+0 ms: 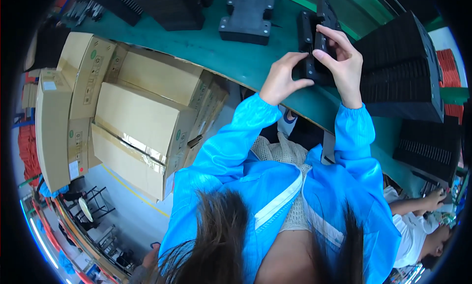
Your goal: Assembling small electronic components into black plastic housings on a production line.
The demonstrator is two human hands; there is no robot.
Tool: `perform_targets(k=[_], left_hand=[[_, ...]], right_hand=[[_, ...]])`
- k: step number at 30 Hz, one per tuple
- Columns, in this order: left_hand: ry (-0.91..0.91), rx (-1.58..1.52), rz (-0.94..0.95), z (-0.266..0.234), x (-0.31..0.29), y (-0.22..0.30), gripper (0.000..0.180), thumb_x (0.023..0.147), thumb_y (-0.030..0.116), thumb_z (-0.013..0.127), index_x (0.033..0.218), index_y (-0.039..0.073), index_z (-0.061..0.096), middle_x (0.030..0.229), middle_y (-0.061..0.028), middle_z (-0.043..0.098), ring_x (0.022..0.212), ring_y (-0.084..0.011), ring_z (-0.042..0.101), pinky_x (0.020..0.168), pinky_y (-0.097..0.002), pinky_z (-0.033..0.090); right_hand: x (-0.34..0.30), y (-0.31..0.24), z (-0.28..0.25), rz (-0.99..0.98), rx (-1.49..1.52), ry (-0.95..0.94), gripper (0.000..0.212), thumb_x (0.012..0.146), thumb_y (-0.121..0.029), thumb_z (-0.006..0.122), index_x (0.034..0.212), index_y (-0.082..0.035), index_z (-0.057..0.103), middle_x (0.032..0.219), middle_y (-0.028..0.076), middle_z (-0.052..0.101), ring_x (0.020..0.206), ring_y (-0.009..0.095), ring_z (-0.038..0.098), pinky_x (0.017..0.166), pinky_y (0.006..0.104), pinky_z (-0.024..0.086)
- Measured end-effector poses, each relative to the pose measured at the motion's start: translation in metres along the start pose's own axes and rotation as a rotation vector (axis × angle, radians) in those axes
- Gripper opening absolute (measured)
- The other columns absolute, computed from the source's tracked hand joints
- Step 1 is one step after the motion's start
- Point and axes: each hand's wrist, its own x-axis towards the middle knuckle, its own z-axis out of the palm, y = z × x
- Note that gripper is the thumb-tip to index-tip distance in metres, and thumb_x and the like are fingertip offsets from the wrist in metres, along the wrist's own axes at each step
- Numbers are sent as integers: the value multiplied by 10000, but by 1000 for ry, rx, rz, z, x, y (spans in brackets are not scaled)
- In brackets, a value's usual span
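On the green worktop lies a black block-shaped part (304, 34) with small round metal fittings. My right hand (343, 62) grips a black plate (321, 39) that stands upright beside it, thumb on the near face and fingers over the edge. At the block's near end, my left hand (284, 76) has thumb and fingertips curved about the corner. What lies under the right palm is hidden. A similar black piece, a wider stepped block (247, 19), rests farther left on the worktop.
Tall stacks of black ribbed parts (398, 67) stand close on my right, with another black stack (169, 8) at the far left. Cardboard boxes (142, 114) are piled left of the worktop (216, 55). Another person's arm (415, 204) shows at the lower right.
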Motion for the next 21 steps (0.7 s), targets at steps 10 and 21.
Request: perform_targets(k=[10,21], left_hand=[[753,-1,-16,-67,-36,-24,179,827,-47,588,996,1,620,1026,-120,616,942,-209,626,799,-306,521],[581,223,-59,-135,-12,-52,546,754,10,737,1244,-2,497,1252,-144,558,1165,-228,554,974,-350,467]], right_hand=[[89,40,108,-303,-416,-302,402,747,-266,784,1108,-109,699,944,81,592,852,199,533,780,297,479],[93,49,152,-304,-689,-343,451,711,-334,794,1070,-77,705,1004,157,640,1000,324,568,892,396,467]])
